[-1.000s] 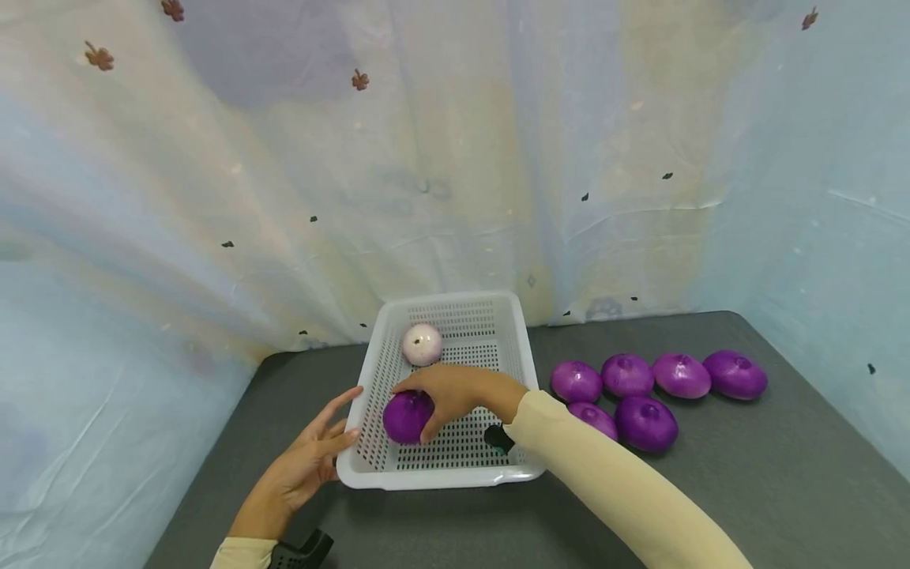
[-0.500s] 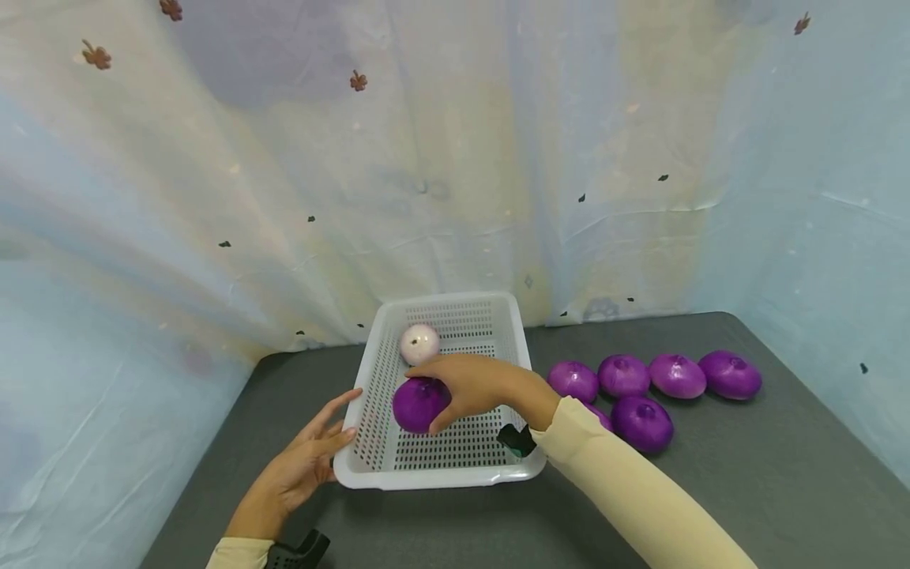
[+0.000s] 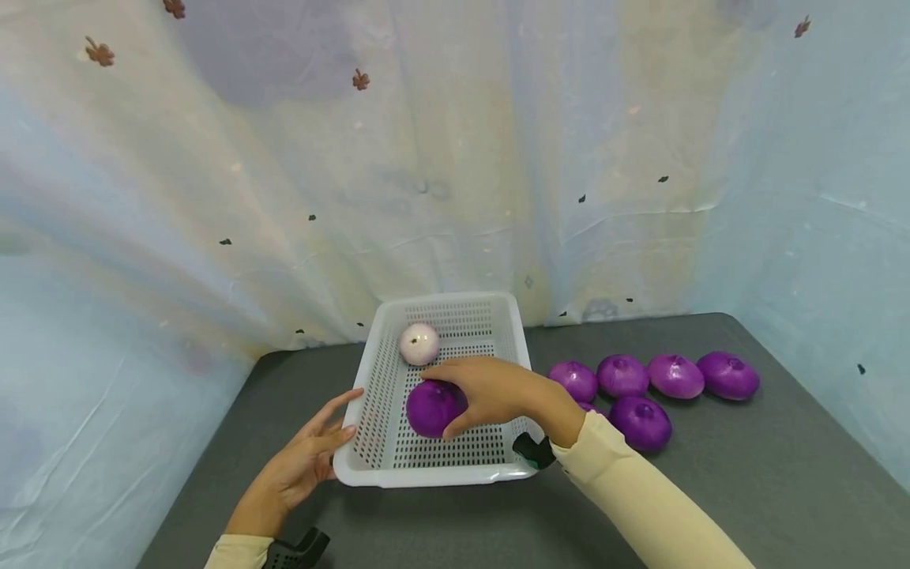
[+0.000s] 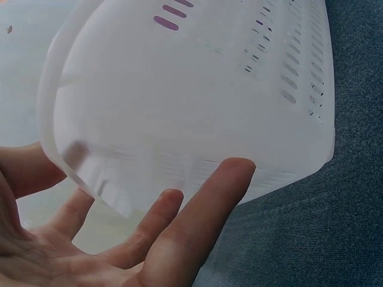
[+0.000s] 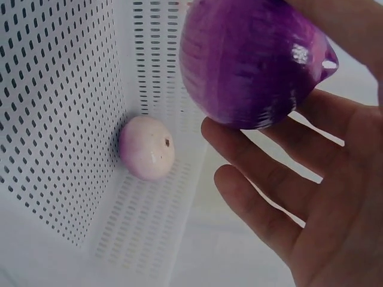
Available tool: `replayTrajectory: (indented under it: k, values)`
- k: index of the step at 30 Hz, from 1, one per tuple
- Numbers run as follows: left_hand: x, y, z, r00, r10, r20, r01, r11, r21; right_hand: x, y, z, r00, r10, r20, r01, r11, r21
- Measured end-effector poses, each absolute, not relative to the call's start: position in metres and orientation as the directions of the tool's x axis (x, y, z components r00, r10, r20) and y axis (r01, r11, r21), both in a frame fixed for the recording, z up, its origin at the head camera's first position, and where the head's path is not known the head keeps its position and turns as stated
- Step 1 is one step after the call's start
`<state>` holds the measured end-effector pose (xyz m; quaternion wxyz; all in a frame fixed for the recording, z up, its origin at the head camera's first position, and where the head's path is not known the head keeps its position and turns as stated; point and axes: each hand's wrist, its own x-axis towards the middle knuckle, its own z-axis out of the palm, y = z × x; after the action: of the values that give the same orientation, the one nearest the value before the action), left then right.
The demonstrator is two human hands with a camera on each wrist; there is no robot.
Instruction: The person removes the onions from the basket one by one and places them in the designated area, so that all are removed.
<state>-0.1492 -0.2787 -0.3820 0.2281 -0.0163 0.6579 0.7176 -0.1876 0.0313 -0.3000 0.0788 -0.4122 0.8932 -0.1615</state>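
In the head view my right hand [image 3: 490, 389] holds a purple onion [image 3: 432, 408] over the white perforated basket [image 3: 434, 479]. The right wrist view shows this onion [image 5: 245, 66] tip toward the palm, with two fingers spread below it. A paler onion [image 3: 419, 344] lies in the basket's far left part; in the right wrist view this pale onion [image 5: 147, 148] rests against the wall. My left hand [image 3: 302, 466] touches the basket's left rim. In the left wrist view its spread, mostly straight fingers [image 4: 215, 203] lie against the outer wall.
Several purple onions [image 3: 641, 423] sit on the dark grey table [image 3: 746, 474] right of the basket, one mostly hidden by the right arm. A patterned cloth [image 3: 455, 174] hangs behind the table. Black wrist devices [image 3: 298, 549] are on both arms.
My right hand has carried the purple onion a short way to the right above the basket floor. The left hand and the basket have stayed almost still.
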Motion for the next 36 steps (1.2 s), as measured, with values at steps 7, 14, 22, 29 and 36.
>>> replayTrajectory:
  k: [7, 14, 22, 29, 36]
  values:
    - [-0.149, -0.279, -0.381, -0.893, 0.311, -0.325, -0.35, -0.025, 0.936, -0.18, 0.046, -0.298, -0.669, -0.743, 0.022, -0.704, 0.624, -0.34]
    - [-0.148, -0.279, -0.381, -0.895, 0.306, -0.324, -0.344, -0.013, 0.939, -0.177, 0.06, -0.299, -0.694, -0.719, 0.046, -0.689, 0.644, -0.331]
    - [-0.148, -0.279, -0.381, -0.896, 0.308, -0.319, -0.34, -0.015, 0.94, -0.175, 0.08, -0.296, -0.739, -0.671, 0.055, -0.643, 0.678, -0.356]
    - [-0.147, -0.279, -0.381, -0.898, 0.304, -0.319, -0.338, -0.012, 0.941, -0.174, 0.1, -0.292, -0.765, -0.64, 0.071, -0.62, 0.701, -0.352]
    - [-0.147, -0.278, -0.381, -0.896, 0.306, -0.321, -0.34, -0.008, 0.94, -0.171, 0.124, -0.29, -0.779, -0.622, 0.082, -0.607, 0.715, -0.348]
